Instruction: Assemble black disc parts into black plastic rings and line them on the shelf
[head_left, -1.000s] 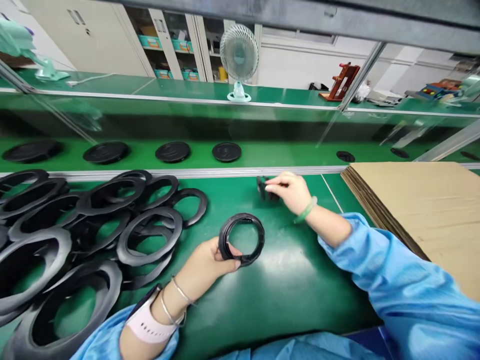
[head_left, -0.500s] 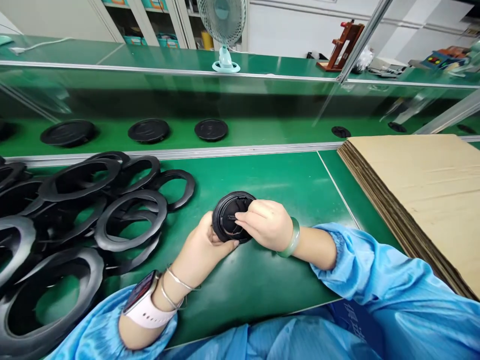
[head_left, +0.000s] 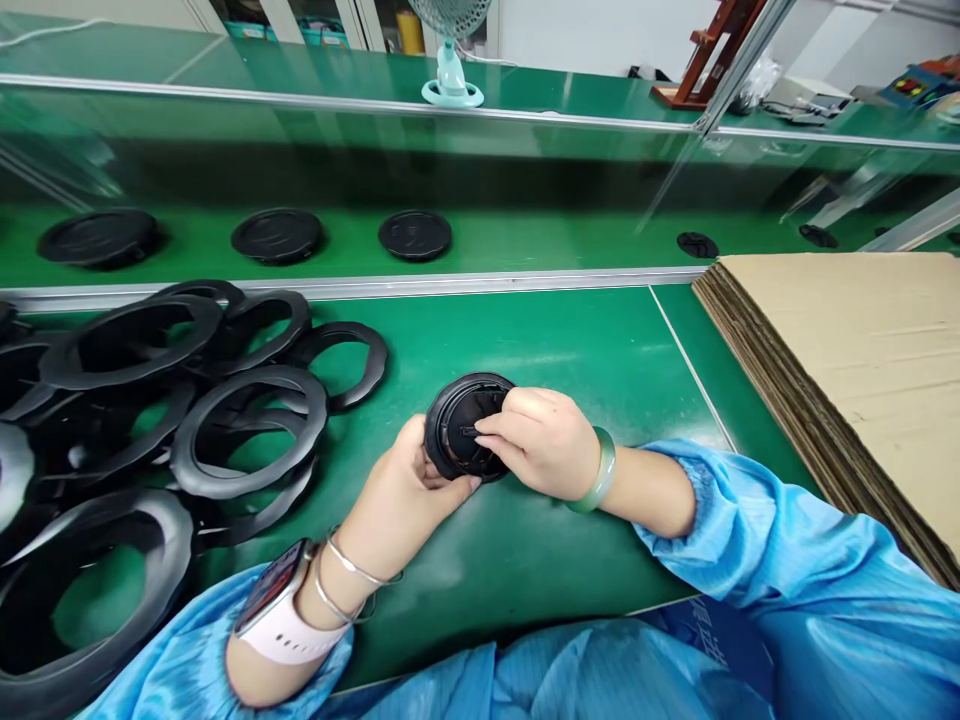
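Note:
My left hand (head_left: 409, 490) grips the near edge of a small round black ring part (head_left: 457, 420), tilted up off the green table top (head_left: 585, 360). My right hand (head_left: 536, 440) is closed with its fingertips pressing a black insert piece into the middle of that ring. Both wrists wear bracelets, and a watch sits on my left forearm. A heap of several larger black rings (head_left: 202, 420) lies left of my hands.
A stack of flat cardboard sheets (head_left: 847, 350) fills the right side of the table. Beyond a metal rail, a green belt carries round black discs (head_left: 414, 233). A small fan (head_left: 450, 60) stands on the upper shelf.
My right hand came back from the far side of the table with a small black piece and set it into the ring held by my left hand. The view has tipped downward.

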